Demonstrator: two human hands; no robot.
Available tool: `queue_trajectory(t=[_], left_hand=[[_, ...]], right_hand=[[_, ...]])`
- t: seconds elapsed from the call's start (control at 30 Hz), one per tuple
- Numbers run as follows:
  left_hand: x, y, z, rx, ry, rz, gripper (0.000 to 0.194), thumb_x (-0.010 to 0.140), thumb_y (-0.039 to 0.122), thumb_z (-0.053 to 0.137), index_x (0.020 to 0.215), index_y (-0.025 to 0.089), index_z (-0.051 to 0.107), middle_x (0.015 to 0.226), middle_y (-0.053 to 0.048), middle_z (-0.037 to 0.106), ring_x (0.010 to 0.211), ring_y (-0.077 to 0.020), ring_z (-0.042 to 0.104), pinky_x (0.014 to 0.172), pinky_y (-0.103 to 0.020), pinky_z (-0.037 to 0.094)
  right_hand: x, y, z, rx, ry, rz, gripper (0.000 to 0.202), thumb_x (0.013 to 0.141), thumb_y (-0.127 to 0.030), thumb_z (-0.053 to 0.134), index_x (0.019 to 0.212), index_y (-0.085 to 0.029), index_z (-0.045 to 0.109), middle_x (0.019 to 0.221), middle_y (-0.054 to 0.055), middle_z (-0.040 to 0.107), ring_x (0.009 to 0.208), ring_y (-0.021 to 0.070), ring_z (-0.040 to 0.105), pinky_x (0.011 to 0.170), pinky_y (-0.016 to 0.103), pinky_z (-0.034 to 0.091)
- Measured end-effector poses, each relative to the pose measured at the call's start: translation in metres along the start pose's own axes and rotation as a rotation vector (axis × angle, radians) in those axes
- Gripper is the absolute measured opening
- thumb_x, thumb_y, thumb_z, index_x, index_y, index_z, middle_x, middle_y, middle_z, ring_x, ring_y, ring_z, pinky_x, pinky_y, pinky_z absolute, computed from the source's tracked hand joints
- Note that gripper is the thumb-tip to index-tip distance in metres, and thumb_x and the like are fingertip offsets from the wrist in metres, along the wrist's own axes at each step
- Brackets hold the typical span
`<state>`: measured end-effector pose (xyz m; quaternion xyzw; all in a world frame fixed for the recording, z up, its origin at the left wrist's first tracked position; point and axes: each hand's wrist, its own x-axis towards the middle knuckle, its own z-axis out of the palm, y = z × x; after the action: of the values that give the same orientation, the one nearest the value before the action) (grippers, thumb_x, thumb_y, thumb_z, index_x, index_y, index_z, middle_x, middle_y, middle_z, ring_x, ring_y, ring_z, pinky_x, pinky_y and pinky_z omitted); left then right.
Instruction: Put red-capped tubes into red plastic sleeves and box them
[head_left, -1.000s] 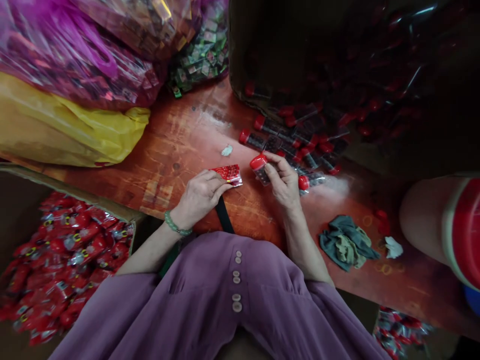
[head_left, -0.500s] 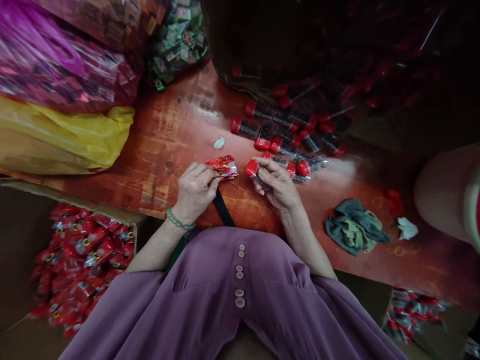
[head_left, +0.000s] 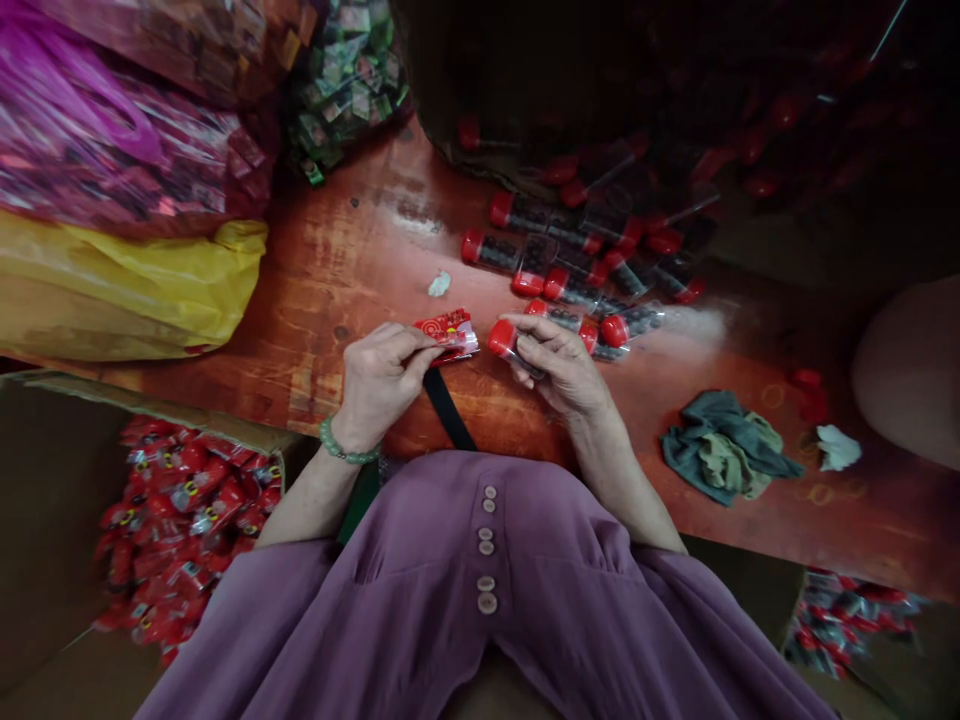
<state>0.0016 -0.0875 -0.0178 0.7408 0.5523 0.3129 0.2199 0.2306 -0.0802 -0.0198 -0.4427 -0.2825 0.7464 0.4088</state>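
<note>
My left hand [head_left: 382, 385], with a green bead bracelet at the wrist, pinches a red printed packet [head_left: 450, 335] between thumb and fingers. A short gap to the right, my right hand [head_left: 562, 365] is wrapped round a clear tube with a red cap [head_left: 502, 338]; the cap points left toward the packet and the fingers cover part of the tube. Just behind my right hand, several red-capped tubes with dark contents [head_left: 574, 290] lie in a loose pile on the reddish table [head_left: 322, 280].
Filled bags [head_left: 202, 160] and a yellow bag [head_left: 217, 290] stand at left. A box of red packets [head_left: 187, 500] is below left. A cloth [head_left: 724, 450] and a pale container [head_left: 911, 370] are at right.
The view has shifted slightly. My left hand has moved a little left relative to the packet, its fingers more extended but still pinching. My right hand keeps its hold on the tube.
</note>
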Motion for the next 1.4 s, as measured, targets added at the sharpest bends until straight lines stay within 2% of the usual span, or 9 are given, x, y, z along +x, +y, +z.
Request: queue_trajectory(t=[0.27, 0.43, 0.57, 0.7, 0.97, 1.07, 1.13, 1.27, 1.4], left_hand=[[-0.010, 0.011, -0.005, -0.118, 0.096, 0.117, 0.010, 0.087, 0.030, 0.073, 0.084, 0.020, 0.077, 0.083, -0.002, 0.078, 0.074, -0.0139, 0.071, 0.074, -0.027, 0.056], [-0.016, 0.012, -0.006, -0.177, 0.070, 0.224, 0.006, 0.086, 0.025, 0.074, 0.088, 0.019, 0.075, 0.085, -0.004, 0.078, 0.076, -0.0135, 0.071, 0.076, -0.027, 0.057], [-0.019, 0.008, -0.003, -0.223, 0.075, 0.305, 0.006, 0.086, 0.021, 0.074, 0.091, 0.018, 0.073, 0.084, -0.003, 0.077, 0.078, -0.0135, 0.071, 0.076, -0.027, 0.058], [-0.020, 0.005, 0.000, -0.244, 0.062, 0.315, 0.005, 0.086, 0.021, 0.073, 0.091, 0.019, 0.073, 0.083, -0.003, 0.077, 0.079, -0.0136, 0.072, 0.077, -0.027, 0.058], [-0.022, 0.003, 0.002, -0.333, 0.024, 0.328, 0.006, 0.087, 0.018, 0.071, 0.093, 0.019, 0.072, 0.085, -0.003, 0.077, 0.078, -0.0129, 0.071, 0.077, -0.027, 0.057], [-0.024, 0.003, 0.003, -0.340, -0.030, 0.332, 0.002, 0.088, 0.019, 0.070, 0.088, 0.019, 0.072, 0.083, -0.004, 0.077, 0.076, -0.0130, 0.071, 0.075, -0.027, 0.058], [-0.026, 0.003, 0.005, -0.357, -0.020, 0.347, 0.001, 0.087, 0.018, 0.071, 0.088, 0.018, 0.071, 0.082, -0.004, 0.077, 0.075, -0.0131, 0.070, 0.073, -0.027, 0.058], [-0.029, 0.005, 0.013, -0.369, 0.055, 0.375, 0.017, 0.086, 0.015, 0.073, 0.102, 0.017, 0.070, 0.087, -0.006, 0.077, 0.080, -0.0144, 0.072, 0.077, -0.028, 0.058], [-0.030, 0.002, 0.020, -0.252, 0.083, 0.409, 0.034, 0.086, 0.021, 0.073, 0.119, 0.021, 0.066, 0.103, -0.008, 0.078, 0.094, -0.0183, 0.073, 0.083, -0.033, 0.059]], right_hand=[[-0.012, -0.012, 0.002, -0.004, -0.277, 0.158, 0.037, 0.081, -0.037, 0.076, 0.112, -0.018, 0.070, 0.061, -0.005, 0.066, 0.037, 0.0019, 0.038, 0.034, 0.015, 0.021], [-0.013, -0.013, 0.005, -0.078, -0.325, 0.191, 0.038, 0.081, -0.030, 0.074, 0.117, -0.017, 0.068, 0.053, -0.009, 0.053, 0.038, 0.0028, 0.036, 0.036, 0.015, 0.021], [-0.009, -0.012, 0.002, -0.037, -0.364, 0.207, 0.040, 0.081, -0.026, 0.073, 0.118, -0.016, 0.063, 0.052, -0.011, 0.050, 0.036, 0.0018, 0.032, 0.035, 0.014, 0.020], [-0.008, -0.011, -0.003, 0.050, -0.402, 0.252, 0.043, 0.081, -0.025, 0.072, 0.121, -0.016, 0.058, 0.050, -0.013, 0.048, 0.033, 0.0010, 0.025, 0.033, 0.013, 0.014], [-0.005, -0.008, -0.005, 0.049, -0.529, 0.363, 0.045, 0.083, -0.020, 0.067, 0.126, -0.014, 0.055, 0.049, -0.014, 0.045, 0.032, 0.0016, 0.026, 0.032, 0.013, 0.016], [-0.001, -0.005, -0.005, 0.070, -0.543, 0.406, 0.040, 0.083, -0.023, 0.068, 0.120, -0.013, 0.058, 0.053, -0.012, 0.049, 0.033, 0.0008, 0.027, 0.031, 0.013, 0.017], [0.001, -0.004, -0.005, 0.051, -0.531, 0.409, 0.036, 0.083, -0.023, 0.068, 0.116, -0.012, 0.061, 0.053, -0.011, 0.051, 0.033, 0.0004, 0.027, 0.031, 0.013, 0.017], [0.000, -0.005, -0.004, -0.038, -0.478, 0.376, 0.029, 0.084, -0.025, 0.069, 0.108, -0.011, 0.064, 0.052, -0.010, 0.053, 0.033, 0.0004, 0.029, 0.032, 0.013, 0.018], [-0.003, -0.007, -0.001, -0.123, -0.429, 0.341, 0.029, 0.085, -0.029, 0.069, 0.108, -0.013, 0.063, 0.051, -0.011, 0.055, 0.031, 0.0009, 0.029, 0.031, 0.013, 0.017]])
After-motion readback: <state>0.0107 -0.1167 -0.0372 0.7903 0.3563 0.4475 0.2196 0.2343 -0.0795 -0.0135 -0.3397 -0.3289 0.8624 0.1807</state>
